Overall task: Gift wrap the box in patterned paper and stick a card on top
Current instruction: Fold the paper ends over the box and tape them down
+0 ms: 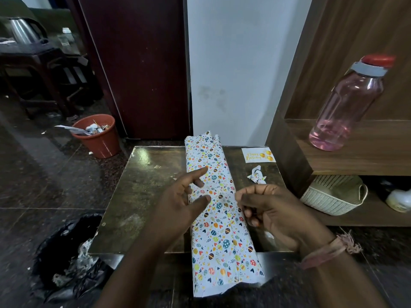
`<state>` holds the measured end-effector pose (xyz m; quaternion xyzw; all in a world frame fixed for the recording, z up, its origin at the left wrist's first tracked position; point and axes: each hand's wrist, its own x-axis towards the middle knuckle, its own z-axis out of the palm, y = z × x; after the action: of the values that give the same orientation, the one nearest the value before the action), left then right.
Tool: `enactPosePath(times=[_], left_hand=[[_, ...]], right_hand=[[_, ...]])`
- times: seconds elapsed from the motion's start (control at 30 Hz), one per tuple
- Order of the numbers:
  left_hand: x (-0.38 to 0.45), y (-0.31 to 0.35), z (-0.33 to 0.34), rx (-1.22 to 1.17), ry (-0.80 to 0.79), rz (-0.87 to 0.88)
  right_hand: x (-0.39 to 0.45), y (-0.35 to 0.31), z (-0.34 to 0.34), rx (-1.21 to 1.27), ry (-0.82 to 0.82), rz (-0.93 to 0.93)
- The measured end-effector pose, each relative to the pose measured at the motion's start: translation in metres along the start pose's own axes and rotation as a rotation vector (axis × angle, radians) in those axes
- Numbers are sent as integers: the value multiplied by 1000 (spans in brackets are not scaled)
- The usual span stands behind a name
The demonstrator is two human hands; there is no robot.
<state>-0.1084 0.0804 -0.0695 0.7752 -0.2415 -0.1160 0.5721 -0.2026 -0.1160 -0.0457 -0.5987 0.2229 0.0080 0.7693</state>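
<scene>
A long box wrapped in white patterned paper (219, 210) lies lengthwise down the middle of the small dark table (138, 196), its near end overhanging the front edge. My left hand (182, 205) hovers over the box's left side with fingers spread and relaxed, thumb and a fingertip near the paper. My right hand (273, 212) sits at the box's right side with fingers curled inward; whether it holds anything I cannot tell. A white birthday card (259, 154) with gold balloons lies flat at the table's far right corner.
A crumpled paper scrap (256, 176) lies near the card. A pink water bottle (349, 107) stands on the wooden shelf to the right, with a white basket (333, 196) below it. On the floor are an orange bin (97, 135) and a black bag (69, 258).
</scene>
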Motion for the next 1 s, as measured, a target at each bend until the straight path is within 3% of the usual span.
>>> enactPosePath(times=[0.1,0.17,0.37,1.0], left_hand=[[-2,-4,-4,341,-126,15],[-3,-8,-1,430,-177,28],[1,-18,7,441,-165,43],[-7,-11,15,467,-202,-82]], right_hand=[[-1,2,-3,14,-16,136],[0,4,-5,6,-14,191],[-2,4,-5,-34,37,257],[-8,13,16,-364,301,157]])
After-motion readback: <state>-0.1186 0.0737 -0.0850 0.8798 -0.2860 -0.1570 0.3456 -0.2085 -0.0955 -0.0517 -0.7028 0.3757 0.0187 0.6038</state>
